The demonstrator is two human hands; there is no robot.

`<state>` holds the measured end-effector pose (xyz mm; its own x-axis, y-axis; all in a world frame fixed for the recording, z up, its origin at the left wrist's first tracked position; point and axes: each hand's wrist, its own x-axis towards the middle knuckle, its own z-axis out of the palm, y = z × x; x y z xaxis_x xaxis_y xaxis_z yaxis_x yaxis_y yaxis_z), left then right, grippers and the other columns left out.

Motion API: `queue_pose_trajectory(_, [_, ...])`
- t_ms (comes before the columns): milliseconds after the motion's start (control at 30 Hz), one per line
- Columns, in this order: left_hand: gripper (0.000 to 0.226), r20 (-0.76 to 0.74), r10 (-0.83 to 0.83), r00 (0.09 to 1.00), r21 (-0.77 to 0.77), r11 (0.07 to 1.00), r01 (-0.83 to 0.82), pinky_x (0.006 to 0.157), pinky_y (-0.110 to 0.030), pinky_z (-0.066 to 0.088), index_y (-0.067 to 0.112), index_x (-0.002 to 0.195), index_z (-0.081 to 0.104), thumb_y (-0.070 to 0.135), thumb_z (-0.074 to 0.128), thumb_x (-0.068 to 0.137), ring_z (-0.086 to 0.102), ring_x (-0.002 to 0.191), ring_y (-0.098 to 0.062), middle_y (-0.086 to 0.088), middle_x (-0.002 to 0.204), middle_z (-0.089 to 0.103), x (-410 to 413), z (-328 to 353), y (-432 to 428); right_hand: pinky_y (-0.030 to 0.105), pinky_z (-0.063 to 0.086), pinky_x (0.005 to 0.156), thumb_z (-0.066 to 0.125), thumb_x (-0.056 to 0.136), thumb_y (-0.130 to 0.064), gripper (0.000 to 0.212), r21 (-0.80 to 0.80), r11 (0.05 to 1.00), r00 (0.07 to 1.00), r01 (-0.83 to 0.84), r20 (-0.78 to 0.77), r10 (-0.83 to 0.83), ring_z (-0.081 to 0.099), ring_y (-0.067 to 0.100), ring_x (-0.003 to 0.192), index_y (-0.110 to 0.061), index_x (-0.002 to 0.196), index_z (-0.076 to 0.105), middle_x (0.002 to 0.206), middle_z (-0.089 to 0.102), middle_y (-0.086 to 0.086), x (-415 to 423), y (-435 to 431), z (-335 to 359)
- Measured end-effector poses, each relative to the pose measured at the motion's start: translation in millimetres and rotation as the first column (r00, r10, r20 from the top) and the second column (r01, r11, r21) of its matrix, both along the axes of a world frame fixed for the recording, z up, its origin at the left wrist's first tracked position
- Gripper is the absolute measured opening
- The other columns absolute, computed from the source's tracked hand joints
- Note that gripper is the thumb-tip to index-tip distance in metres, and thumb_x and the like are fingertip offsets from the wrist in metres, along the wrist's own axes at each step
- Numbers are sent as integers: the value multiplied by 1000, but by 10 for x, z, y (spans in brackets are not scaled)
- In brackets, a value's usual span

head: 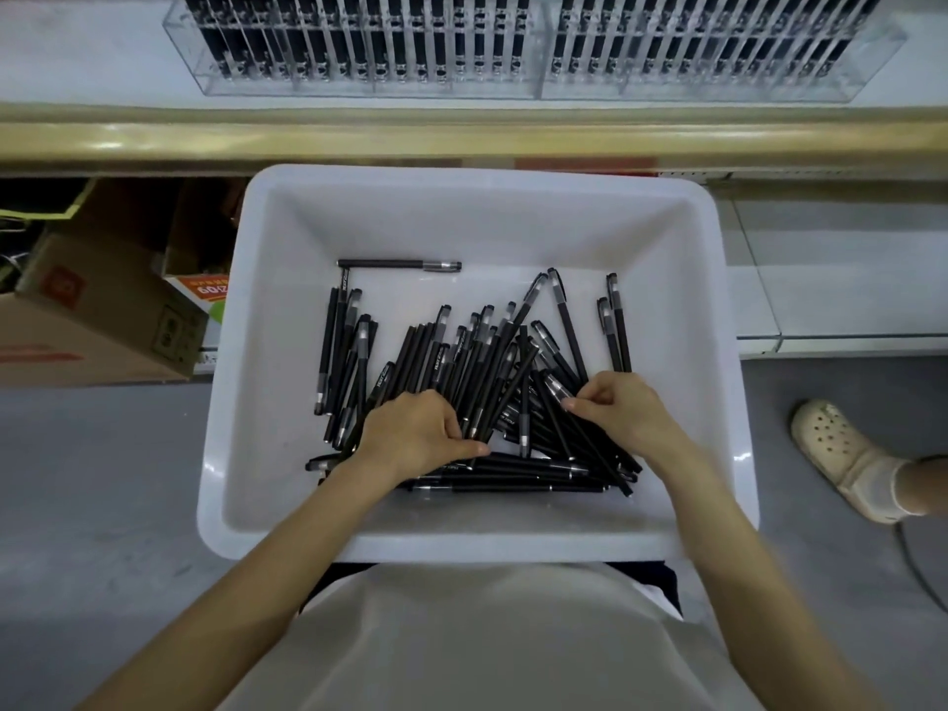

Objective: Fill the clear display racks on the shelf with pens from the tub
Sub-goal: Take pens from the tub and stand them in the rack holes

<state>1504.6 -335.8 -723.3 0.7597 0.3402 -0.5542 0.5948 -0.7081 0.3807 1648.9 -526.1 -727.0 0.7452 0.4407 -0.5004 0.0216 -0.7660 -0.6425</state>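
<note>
A white plastic tub [477, 197] sits in front of me with a loose heap of black pens [461, 361] in it. Both hands are down in the heap. My left hand [418, 431] has its fingers curled round a bundle of several pens near the middle. My right hand [618, 407] pinches the cap end of one pen at the right of the heap. Two clear display racks [359, 48] [708, 48] stand side by side on the shelf beyond the tub, their slots holding black pens in rows.
A tan shelf edge [461, 138] runs between tub and racks. Cardboard boxes [97, 310] sit under the shelf at left. Another person's foot in a cream clog [836, 449] stands on the grey floor at right. One pen [397, 264] lies apart at the tub's far side.
</note>
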Motion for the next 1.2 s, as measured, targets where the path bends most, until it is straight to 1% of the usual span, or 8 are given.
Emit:
queue_pose_trajectory(133, [31,-10,10,1000,-1,1000,-10,74,-27,51,31,72,68,63,70,71,64,87,-9,11,87,70,3,3,-18,26,46,70,73,83,-28,20,36,999,1000,25,11,-25,57,17,76,-10,82,64,79,63,6,10,11,-3])
queue_pose_trajectory(500, [19,2,101,995,-123,987,-100,82,-32,53,30,84,73,47,74,76,64,90,-11,12,82,67,26,-29,0,7,39,55,73,83,-28,21,91,994,997,63,41,-67,53,9,68,-12,80,60,75,60,1,29,14,14])
queue_pose_trajectory(633, [30,8,178,984,-213,962,-173,84,-34,53,29,85,75,57,67,78,65,88,-11,5,85,73,61,-10,-13,17,43,60,73,83,-23,19,178,979,994,102,-61,-93,58,8,62,-12,80,57,69,67,2,-1,36,100])
queue_pose_trajectory(733, [36,-2,254,967,-229,941,-248,85,-36,54,20,84,75,55,66,80,67,86,-15,-6,87,74,176,4,-23,13,46,58,73,83,-18,18,220,968,992,124,-60,-113,59,9,60,-10,84,57,72,67,7,1,70,162])
queue_pose_trajectory(833, [43,2,285,959,-164,946,-281,79,-35,55,13,86,76,55,70,77,68,79,-16,-5,78,72,286,6,-75,10,47,59,73,83,-17,17,243,962,992,128,-34,-124,61,12,65,-10,86,58,78,68,9,17,91,198])
queue_pose_trajectory(967, [36,19,317,948,-139,940,-312,73,-33,55,17,76,73,53,75,73,67,75,-16,4,62,63,336,38,-160,23,50,71,73,83,-19,17,237,962,991,132,-28,-130,62,14,69,-12,84,57,76,68,8,24,77,195])
queue_pose_trajectory(1100, [34,53,351,935,-233,915,-331,77,-31,53,16,66,68,47,80,69,65,79,-14,2,65,66,311,31,-100,23,49,71,74,82,-21,18,255,953,986,165,-45,-159,64,12,69,-13,84,58,74,69,5,25,47,198])
queue_pose_trajectory(1200, [30,64,411,909,-389,849,-356,73,-22,46,7,72,71,37,78,75,63,84,-10,-6,78,71,267,89,-7,22,47,76,73,83,-21,15,267,947,984,179,-48,-172,65,10,78,-17,87,60,76,71,4,38,50,258])
